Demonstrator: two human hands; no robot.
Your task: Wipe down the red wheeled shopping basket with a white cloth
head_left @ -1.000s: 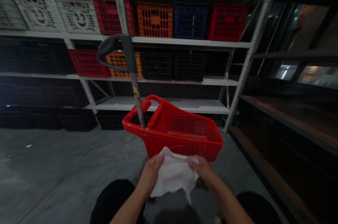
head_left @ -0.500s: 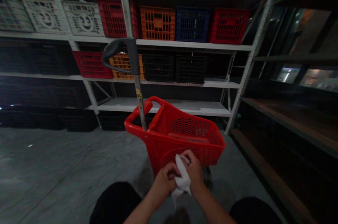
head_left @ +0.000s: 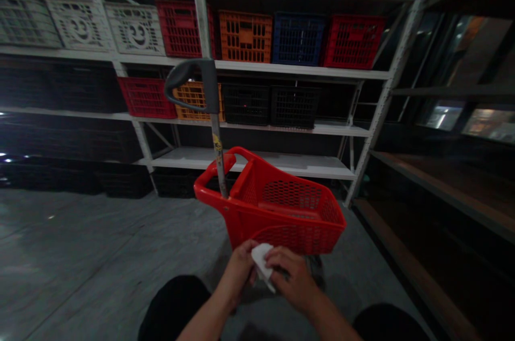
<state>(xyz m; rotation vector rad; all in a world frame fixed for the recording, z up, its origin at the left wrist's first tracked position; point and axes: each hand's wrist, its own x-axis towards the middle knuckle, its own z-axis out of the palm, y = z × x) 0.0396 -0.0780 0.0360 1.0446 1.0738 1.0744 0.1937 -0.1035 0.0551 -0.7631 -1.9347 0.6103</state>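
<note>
A white cloth (head_left: pixel 261 265), bunched small, is held between both hands just below the front wall of a red plastic shopping basket (head_left: pixel 281 209). My left hand (head_left: pixel 240 268) grips the cloth from the left with curled fingers. My right hand (head_left: pixel 293 279) covers it from the right, fingers closed over it. The basket stands on the floor on wheels, and its grey pull handle (head_left: pixel 199 83) rises upright at its far left corner. My dark trouser knees show at the bottom edge.
White metal shelving (head_left: pixel 257 67) along the back wall carries white, red, orange, blue and black crates. A dark wooden rack (head_left: pixel 446 185) runs along the right. Grey concrete floor (head_left: pixel 88 255) stretches to the left.
The cloth, spread wide between both hands a second ago, has been gathered into a small wad. Both hands have come together over it. The view has shifted slightly left.
</note>
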